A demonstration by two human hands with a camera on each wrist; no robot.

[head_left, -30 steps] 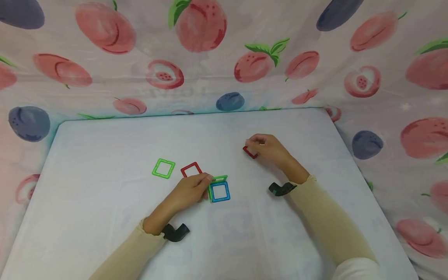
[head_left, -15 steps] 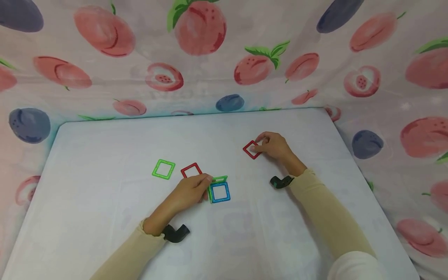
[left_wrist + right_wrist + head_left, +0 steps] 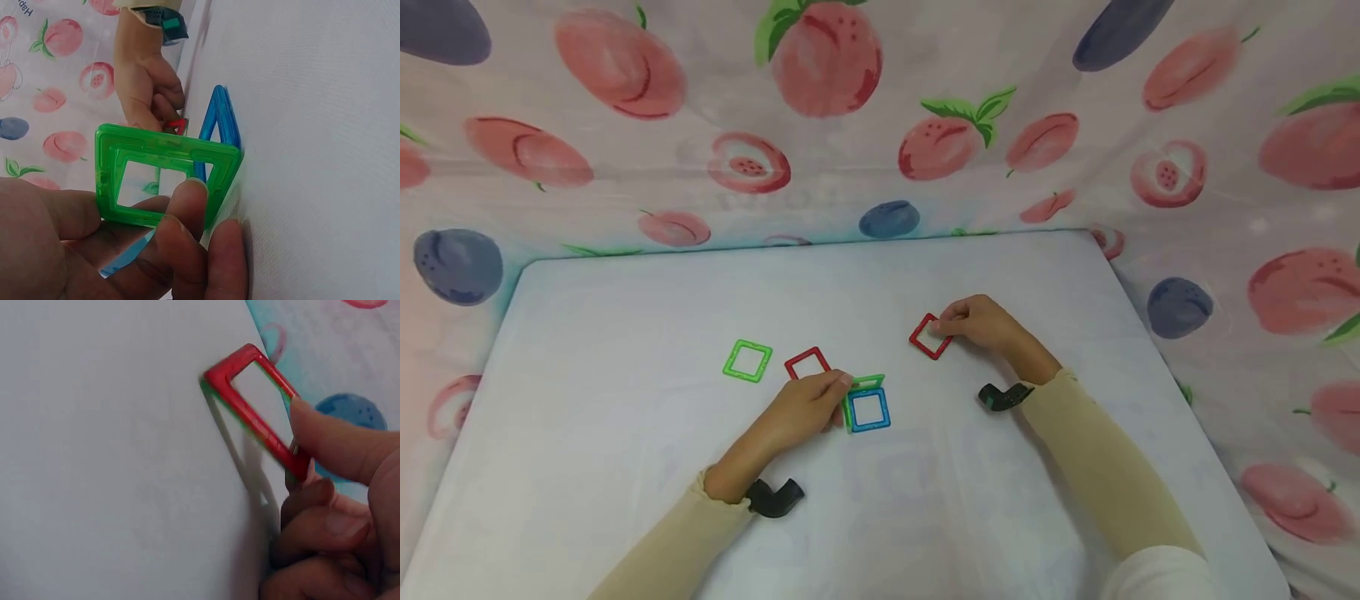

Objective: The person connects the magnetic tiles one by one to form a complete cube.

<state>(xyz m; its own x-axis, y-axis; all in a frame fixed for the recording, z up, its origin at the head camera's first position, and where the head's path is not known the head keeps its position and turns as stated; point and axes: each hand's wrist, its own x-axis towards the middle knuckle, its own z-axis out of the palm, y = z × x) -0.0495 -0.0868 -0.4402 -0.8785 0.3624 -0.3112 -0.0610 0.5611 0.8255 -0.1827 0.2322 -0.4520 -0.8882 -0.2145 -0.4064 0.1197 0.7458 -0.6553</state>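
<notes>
In the head view, my left hand (image 3: 805, 408) pinches a green square magnetic tile (image 3: 169, 142) at the middle of the table. That tile stands at the left side of a blue square magnetic tile (image 3: 871, 427), and another green tile (image 3: 868, 378) tilts up along the blue one's back edge. Farther back on the right, my right hand (image 3: 988, 323) pinches a red square magnetic tile (image 3: 250, 422) by one corner between thumb and fingers. The right wrist view shows this red tile tilted, casting a shadow on the cloth below.
A loose green tile (image 3: 732, 356) lies flat left of centre. Beside it a second red tile (image 3: 801, 356) is partly covered by my left hand. The white-covered table (image 3: 587, 467) meets a fruit-patterned curtain (image 3: 820, 167) at its back and right edges.
My right hand pulled back to the right along the red tile, uncovering more of it, then moved slightly nearer with it. My left hand and the joined tiles stay put.
</notes>
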